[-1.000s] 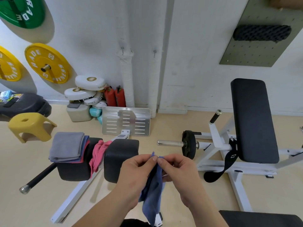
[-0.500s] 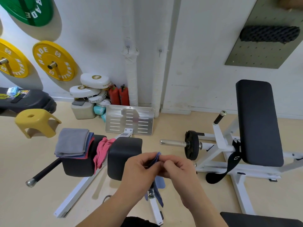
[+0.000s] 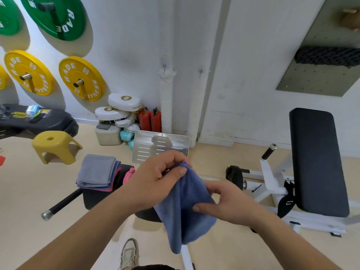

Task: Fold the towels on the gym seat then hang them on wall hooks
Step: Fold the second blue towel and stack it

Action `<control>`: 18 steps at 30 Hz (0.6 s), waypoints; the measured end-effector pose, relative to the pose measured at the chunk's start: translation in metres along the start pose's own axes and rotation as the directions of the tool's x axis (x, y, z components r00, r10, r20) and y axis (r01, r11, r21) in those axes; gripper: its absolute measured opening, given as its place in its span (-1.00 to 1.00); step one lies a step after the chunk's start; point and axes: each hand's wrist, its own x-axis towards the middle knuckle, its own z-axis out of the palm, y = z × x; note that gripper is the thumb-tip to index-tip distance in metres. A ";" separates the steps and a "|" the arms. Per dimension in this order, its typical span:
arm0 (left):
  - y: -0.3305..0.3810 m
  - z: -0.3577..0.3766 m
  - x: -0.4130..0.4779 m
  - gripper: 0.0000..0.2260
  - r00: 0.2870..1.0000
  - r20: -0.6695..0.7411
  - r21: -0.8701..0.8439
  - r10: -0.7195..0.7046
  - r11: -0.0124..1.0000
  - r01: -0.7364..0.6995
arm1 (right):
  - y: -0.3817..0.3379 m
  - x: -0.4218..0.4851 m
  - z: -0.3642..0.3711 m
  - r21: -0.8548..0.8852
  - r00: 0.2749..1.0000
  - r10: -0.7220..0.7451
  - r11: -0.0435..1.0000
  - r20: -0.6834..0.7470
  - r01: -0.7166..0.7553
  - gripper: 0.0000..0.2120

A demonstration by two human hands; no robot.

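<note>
Left hand [image 3: 155, 180] pinches the top edge of the blue towel [image 3: 185, 215] with thumb and curled fingers; right hand [image 3: 231, 203] grips its side, lower down. Up-left of them, a green plate [image 3: 56, 16] reads "RADE" and a yellow plate [image 3: 82, 78] "RADE FITNESS". Folded towels [image 3: 97, 170] lie left of the left hand, wall hooks [image 3: 164, 67] above

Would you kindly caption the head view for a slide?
Left hand and right hand hold a blue towel near folded towels on the gym seat.

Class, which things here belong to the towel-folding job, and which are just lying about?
Job: blue cloth towel, held by left hand and right hand; grey-topped stack of folded towels; black padded gym seat; metal wall hooks.
Lying about: yellow plastic stool; yellow weight plates; red fire extinguishers.
</note>
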 end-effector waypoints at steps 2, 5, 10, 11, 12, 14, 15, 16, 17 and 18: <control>-0.001 -0.009 0.000 -0.79 0.998 -0.059 0.010 -0.013 1.000 0.014 | 0.013 0.002 -0.005 -0.085 0.996 0.052 0.995 0.078 -0.045 -0.65; -0.011 -0.017 0.001 -0.81 0.987 -0.156 0.038 -0.044 0.998 0.050 | 0.036 0.002 -0.013 -0.196 0.982 0.153 0.972 0.110 -0.129 -0.70; -0.035 -0.019 0.001 -0.82 0.967 -0.223 -0.007 -0.123 0.992 0.125 | 0.055 -0.007 -0.035 -0.135 0.973 0.222 0.968 0.067 -0.212 -0.73; -0.039 -0.019 0.001 -0.83 0.963 -0.233 -0.022 -0.137 0.991 0.135 | 0.056 -0.008 -0.041 -0.149 0.973 0.226 0.965 0.048 -0.217 -0.73; -0.042 -0.020 0.001 -0.83 0.959 -0.241 -0.038 -0.150 0.989 0.145 | 0.056 -0.009 -0.048 -0.155 0.972 0.235 0.961 0.028 -0.228 -0.72; -0.047 -0.022 0.002 -0.82 0.950 -0.258 -0.073 -0.177 0.984 0.163 | 0.055 -0.011 -0.064 -0.138 0.967 0.253 0.958 -0.005 -0.251 -0.67; -0.050 -0.023 0.002 -0.82 0.945 -0.271 -0.090 -0.185 0.982 0.166 | 0.053 -0.013 -0.072 -0.098 0.966 0.259 0.961 -0.007 -0.258 -0.66; -0.052 -0.025 0.002 -0.81 0.938 -0.289 -0.103 -0.193 0.980 0.170 | 0.051 -0.015 -0.080 -0.025 0.966 0.260 0.965 -0.003 -0.260 -0.68; -0.054 -0.026 0.002 -0.81 0.929 -0.310 -0.112 -0.204 0.978 0.178 | 0.050 -0.017 -0.087 0.074 0.967 0.253 0.965 -0.003 -0.252 -0.72; -0.056 -0.028 0.002 -0.82 0.920 -0.328 -0.120 -0.217 0.975 0.187 | 0.048 -0.019 -0.092 0.167 0.970 0.243 0.957 -0.022 -0.236 -0.78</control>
